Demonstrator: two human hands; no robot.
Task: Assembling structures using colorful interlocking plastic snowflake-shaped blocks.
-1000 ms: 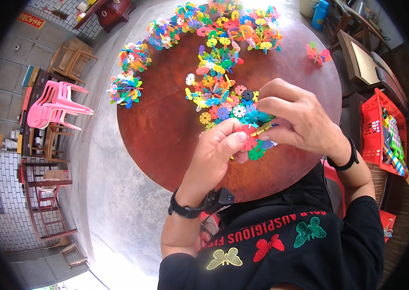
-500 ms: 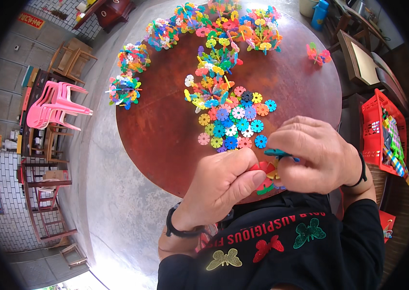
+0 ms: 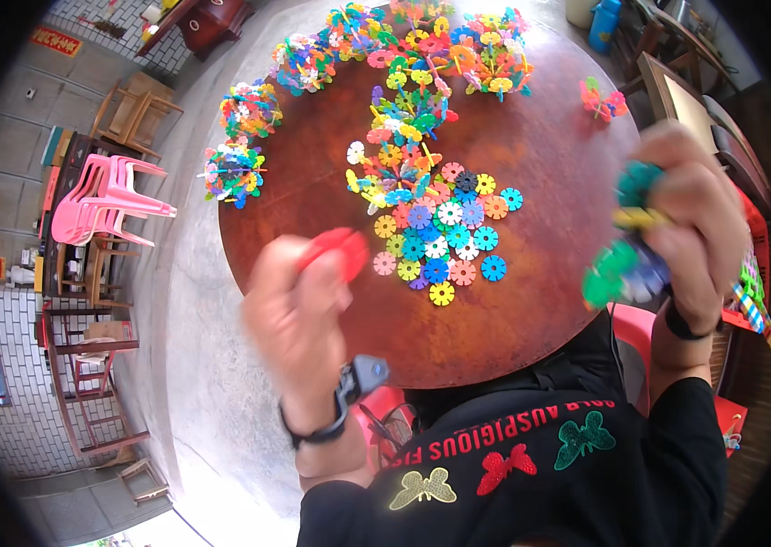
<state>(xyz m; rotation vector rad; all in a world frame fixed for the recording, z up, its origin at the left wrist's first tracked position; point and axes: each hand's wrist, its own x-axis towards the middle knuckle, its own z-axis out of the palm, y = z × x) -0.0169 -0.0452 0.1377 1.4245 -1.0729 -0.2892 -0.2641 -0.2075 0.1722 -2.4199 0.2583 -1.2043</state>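
My left hand point(image 3: 289, 305), raised over the left front of the round table, pinches a red notched plastic disc point(image 3: 347, 251). Over at the table's right edge, my right hand point(image 3: 703, 205) grips a small cluster of joined discs point(image 3: 611, 272) in green, teal, yellow and purplish white. Both hands are blurred and far apart. Between them lie several loose flower-shaped discs point(image 3: 441, 293) in many colours. Just behind these, a string of interlocked discs point(image 3: 399, 169) runs toward the far side.
The round brown table point(image 3: 312, 264) carries several multicoloured disc balls point(image 3: 235, 171) along its far left rim. A small pink disc piece point(image 3: 602, 100) sits far right. A red basket point(image 3: 759, 237) stands at right, pink chairs point(image 3: 107, 196) at left.
My hands have pulled apart, left hand leftward with the red disc, right hand rightward and up with the joined cluster. A yellow loose disc at the pile's near edge is now uncovered.
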